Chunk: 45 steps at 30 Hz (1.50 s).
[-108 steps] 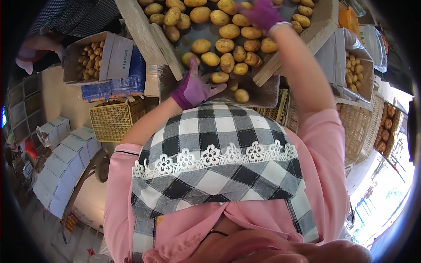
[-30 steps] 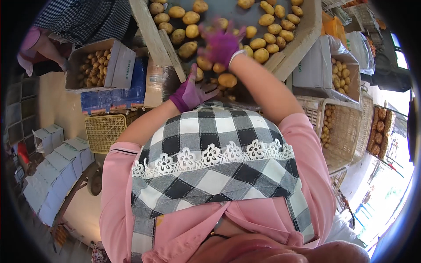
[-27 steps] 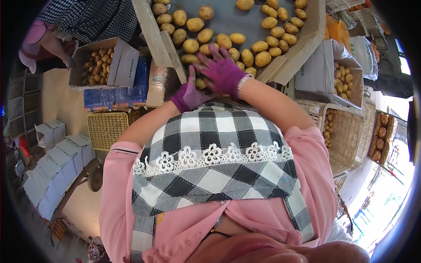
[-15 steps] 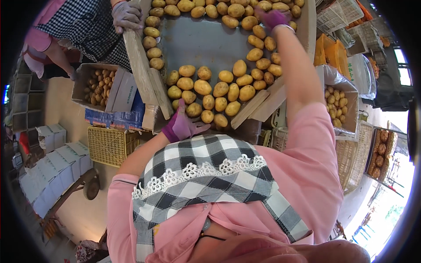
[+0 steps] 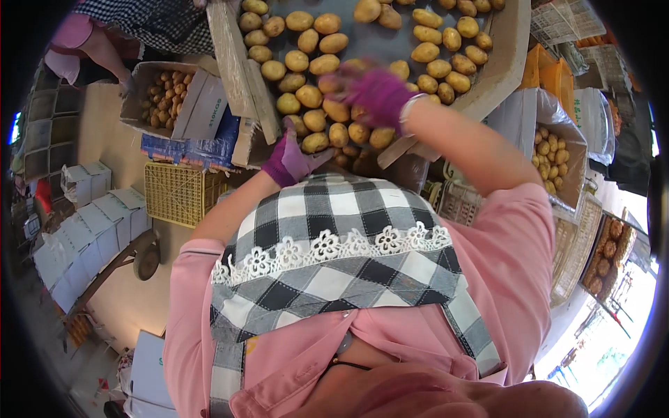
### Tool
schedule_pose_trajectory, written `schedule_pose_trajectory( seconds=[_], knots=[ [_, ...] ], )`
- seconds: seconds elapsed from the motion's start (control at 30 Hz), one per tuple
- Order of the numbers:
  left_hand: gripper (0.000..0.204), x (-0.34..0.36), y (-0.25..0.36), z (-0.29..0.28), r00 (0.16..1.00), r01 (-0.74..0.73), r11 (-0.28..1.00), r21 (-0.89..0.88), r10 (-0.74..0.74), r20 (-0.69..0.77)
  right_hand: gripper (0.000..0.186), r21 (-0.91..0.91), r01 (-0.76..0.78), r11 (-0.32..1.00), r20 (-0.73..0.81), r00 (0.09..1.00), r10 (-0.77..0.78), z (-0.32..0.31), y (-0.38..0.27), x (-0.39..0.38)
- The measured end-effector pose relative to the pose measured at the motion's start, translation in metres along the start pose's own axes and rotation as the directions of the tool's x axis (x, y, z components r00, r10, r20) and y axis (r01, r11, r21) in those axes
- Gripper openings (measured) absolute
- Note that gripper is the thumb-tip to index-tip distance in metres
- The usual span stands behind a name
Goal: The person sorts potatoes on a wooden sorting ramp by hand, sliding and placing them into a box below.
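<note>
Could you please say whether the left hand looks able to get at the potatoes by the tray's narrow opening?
Probably yes: the left hand is open right beside the nearest potato, and nothing visible stands between them.

Head cam, L of pr, wide fisheye, upright, looking dn, hands [image 5: 291, 159] near

Pink shirt [image 5: 505, 240], checked apron [image 5: 334, 209], purple gloves [image 5: 291, 159]

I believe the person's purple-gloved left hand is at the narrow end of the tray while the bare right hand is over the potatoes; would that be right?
Not quite: the right hand is not bare; the head view shows a purple glove on it, over the potatoes. The left hand is indeed at the narrow end of the tray.
</note>
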State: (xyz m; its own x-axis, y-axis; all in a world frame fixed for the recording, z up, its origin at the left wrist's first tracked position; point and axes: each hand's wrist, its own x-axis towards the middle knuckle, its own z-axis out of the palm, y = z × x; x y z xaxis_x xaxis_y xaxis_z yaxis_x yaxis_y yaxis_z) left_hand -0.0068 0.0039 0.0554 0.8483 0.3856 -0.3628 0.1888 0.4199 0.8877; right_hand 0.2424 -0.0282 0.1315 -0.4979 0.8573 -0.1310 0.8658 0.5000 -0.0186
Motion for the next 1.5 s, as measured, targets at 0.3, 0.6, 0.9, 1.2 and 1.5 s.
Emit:
schedule_pose_trajectory(
  seconds=[0.3,0.6,0.9,1.2,1.5],
  knots=[
    [0.078,0.034,-0.101,-0.032,0.994,0.093,0.874,-0.476,-0.058,0.088,0.087,0.287,-0.938,0.196,-0.074,0.182,0.981,0.041,0.096,-0.065],
    [0.033,0.028,-0.042,-0.008,0.943,-0.332,0.62,0.711,0.197,0.268,0.056,-0.037,-0.429,0.903,-0.307,0.864,0.398,-0.006,-0.053,0.068],
    [0.06,0.024,-0.033,-0.006,0.947,-0.287,0.692,0.662,0.101,0.304,0.049,0.61,-0.556,0.564,0.128,0.772,0.623,-0.018,0.018,-0.116],
    [0.1,0.016,0.002,0.021,0.902,0.359,0.517,-0.777,-0.406,0.147,0.089,0.32,-0.897,0.307,-0.168,0.265,0.95,-0.005,0.07,0.037],
    [0.079,0.013,-0.014,0.008,0.868,0.274,0.597,-0.754,-0.491,-0.072,0.065,0.045,-0.24,0.97,0.244,0.944,0.222,-0.007,-0.031,-0.008]
  ],
)
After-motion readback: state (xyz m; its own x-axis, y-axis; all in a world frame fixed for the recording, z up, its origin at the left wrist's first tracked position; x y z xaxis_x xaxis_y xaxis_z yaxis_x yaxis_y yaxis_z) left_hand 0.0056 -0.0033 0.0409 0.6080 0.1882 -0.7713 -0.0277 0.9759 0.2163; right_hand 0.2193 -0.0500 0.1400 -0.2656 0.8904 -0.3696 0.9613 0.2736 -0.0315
